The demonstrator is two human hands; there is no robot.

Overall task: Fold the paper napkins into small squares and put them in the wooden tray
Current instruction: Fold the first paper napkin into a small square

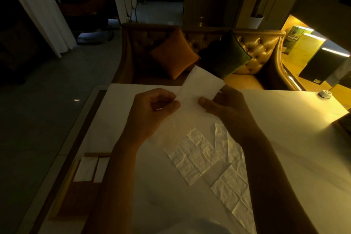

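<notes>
Pinching 1 napkin [201, 83] (w/ 2 hands [152, 108] [226, 106])

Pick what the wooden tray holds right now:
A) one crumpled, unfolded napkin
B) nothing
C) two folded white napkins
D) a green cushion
C: two folded napkins lie side by side at the far end of the wooden tray, with bare wood showing nearer the person.

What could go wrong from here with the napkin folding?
The napkin is held in mid-air, pinched by the left hand and right hand, so the crease may come out crooked. The right forearm hangs over the unfolded napkins and could drag them. The wooden tray sits near the table edge; a careless drop might miss.
</notes>
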